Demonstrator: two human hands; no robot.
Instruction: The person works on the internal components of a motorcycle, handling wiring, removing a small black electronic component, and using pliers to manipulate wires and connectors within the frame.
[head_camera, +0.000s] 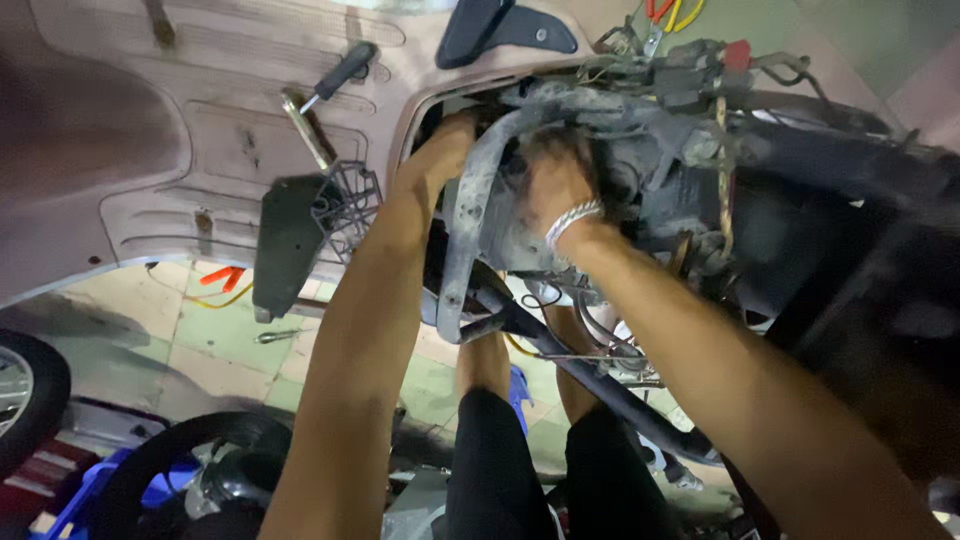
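Seen from above, two bare arms reach up the middle of the frame into the stripped frame of a scooter. The right hand (556, 185), with a silver bracelet (571, 221) on its wrist, presses against the grimy grey engine block (640, 190) at upper centre; its fingers curl onto the metal, but whether they grip anything cannot be told. The left hand (455, 135) disappears behind a curved grey frame tube (470, 215), so whether it is open or closed cannot be told either. In the upper left lies a pinkish body panel (130, 150) with a black-handled screwdriver (340, 75) on it. A black plastic piece (285, 245) rests beside the left forearm. A tyre (30, 400) shows at lower left.
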